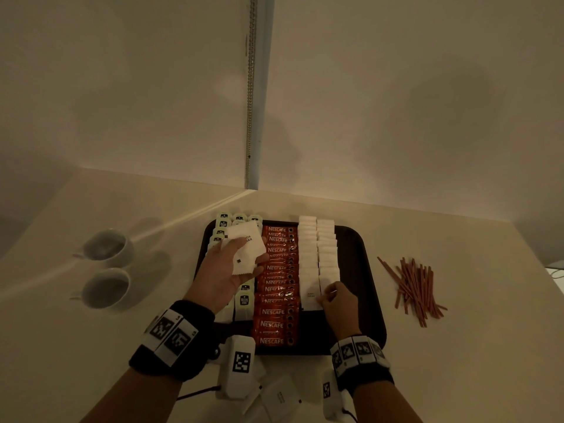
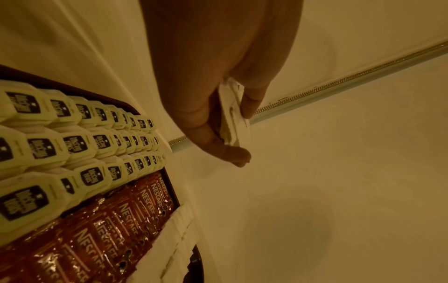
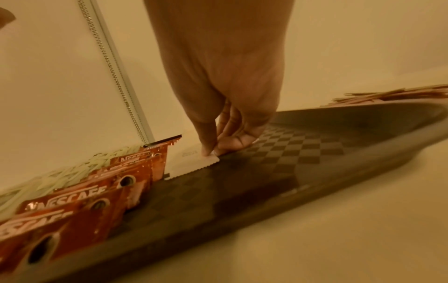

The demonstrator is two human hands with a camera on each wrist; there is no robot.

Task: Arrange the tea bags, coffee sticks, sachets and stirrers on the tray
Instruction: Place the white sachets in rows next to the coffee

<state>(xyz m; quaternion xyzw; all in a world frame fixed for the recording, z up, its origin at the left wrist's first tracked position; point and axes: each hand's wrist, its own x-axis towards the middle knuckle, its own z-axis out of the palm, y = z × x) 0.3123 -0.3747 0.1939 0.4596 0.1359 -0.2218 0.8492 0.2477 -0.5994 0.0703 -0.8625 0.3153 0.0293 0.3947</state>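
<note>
left hand point(image 1: 227, 271): grip closed on a small stack of white sachets point(image 1: 246, 251) above the tea bags point(image 2: 80, 141) | right hand point(image 1: 340, 303): fingertips pinch one sachet point(image 3: 194, 162) down on the tray point(image 1: 361, 270), beside the coffee sticks point(image 1: 276, 288) | stirrers point(image 1: 413, 288): loose on the table point(image 1: 457, 346), right of tray

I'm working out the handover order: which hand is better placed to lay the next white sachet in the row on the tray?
Probably the right hand: it is already at the near end of the white sachet rows, fingertips on a sachet. The left hand holds spare sachets above the tea bags, likely feeding them across.
</note>
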